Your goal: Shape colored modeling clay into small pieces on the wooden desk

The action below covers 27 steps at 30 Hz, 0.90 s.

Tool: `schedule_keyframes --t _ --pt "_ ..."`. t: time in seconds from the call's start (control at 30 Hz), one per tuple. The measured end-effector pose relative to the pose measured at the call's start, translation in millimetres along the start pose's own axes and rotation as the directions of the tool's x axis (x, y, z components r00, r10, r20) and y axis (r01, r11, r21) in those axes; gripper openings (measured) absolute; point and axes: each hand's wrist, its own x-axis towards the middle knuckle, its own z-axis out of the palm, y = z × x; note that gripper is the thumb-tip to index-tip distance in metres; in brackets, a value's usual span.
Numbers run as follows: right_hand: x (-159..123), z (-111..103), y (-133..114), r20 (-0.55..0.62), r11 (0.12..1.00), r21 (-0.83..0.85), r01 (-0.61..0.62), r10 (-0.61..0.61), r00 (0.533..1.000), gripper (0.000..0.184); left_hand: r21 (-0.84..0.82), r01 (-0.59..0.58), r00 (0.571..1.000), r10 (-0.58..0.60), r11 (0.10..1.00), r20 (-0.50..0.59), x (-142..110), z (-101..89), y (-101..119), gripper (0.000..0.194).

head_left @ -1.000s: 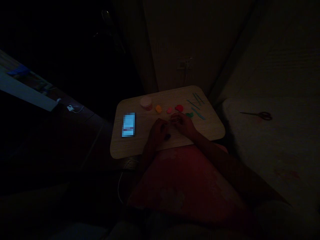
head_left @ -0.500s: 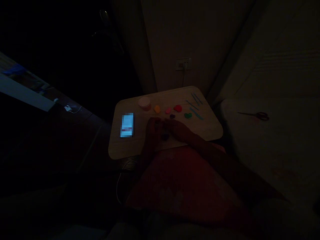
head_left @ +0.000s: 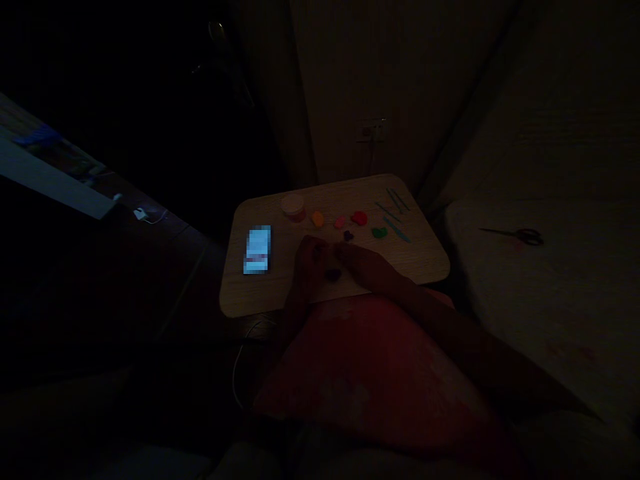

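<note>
My left hand [head_left: 309, 261] and my right hand [head_left: 367, 267] meet above the front middle of a small wooden table [head_left: 270, 293]. The fingers of both are curled closed, tips close together; anything pinched there is lost in the dark. Just below, between the wrists, lies a dark purple lump [head_left: 333, 275] that looks like modelling clay. Another purple piece [head_left: 349, 236] sits right beyond the fingertips. Farther back lie an orange lump [head_left: 318, 219], a pink lump [head_left: 340, 223], a red lump [head_left: 359, 218] and a green lump [head_left: 379, 233].
Several thin teal modelling tools [head_left: 397, 229] lie at the table's right. A lidded tub [head_left: 293, 208] stands at the back left, near a lit phone [head_left: 257, 249]. Scissors [head_left: 529, 237] rest on a pale surface to the right. A wall socket [head_left: 371, 130] is behind the table.
The whole view has shifted slightly, so everything appears a little farther right. Both hands stay together over the same spot, with only a slight change in the fingers.
</note>
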Motion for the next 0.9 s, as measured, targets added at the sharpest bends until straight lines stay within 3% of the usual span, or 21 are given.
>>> schedule_keyframes --t 0.13,0.3,0.4,0.5,0.6,0.67,0.77,0.9 --pt "1 0 -4 0.032 0.996 0.045 0.076 -0.078 0.996 0.054 0.002 -0.009 1.000 0.009 1.000 -0.014 0 -1.0 1 0.006" --pt "29 10 0 0.083 0.977 0.137 0.163 -0.175 0.981 0.060 -0.008 0.019 0.997 -0.020 1.000 -0.076 -1 -5.4 0 0.005" --pt "42 15 7 0.107 0.980 0.134 0.146 -0.161 0.981 0.058 -0.003 0.000 0.998 -0.001 1.000 -0.067 -2 -7.3 2 0.005" --pt "41 16 10 0.085 0.985 0.117 0.125 -0.135 0.987 0.054 0.073 -0.090 0.994 0.085 0.993 0.070 -10 -8.3 8 0.006" --pt "26 13 8 0.065 0.991 0.100 0.086 -0.093 0.994 0.053 0.172 -0.196 0.949 0.143 0.965 0.280 -26 -10.3 15 0.038" --pt "13 10 5 0.056 0.994 0.092 0.056 -0.061 0.997 0.053 0.229 -0.202 0.939 0.122 0.952 0.322 -37 -12.9 18 0.044" --pt "2 7 1 0.051 0.994 0.092 0.058 -0.063 0.997 0.054 0.240 -0.145 0.968 0.088 0.960 0.234 -47 -18.0 19 0.023" --pt "18 14 -9 0.121 0.977 0.102 0.186 -0.198 0.973 0.055 0.105 0.038 0.995 -0.028 0.994 -0.093 -45 -24.2 12 0.009"
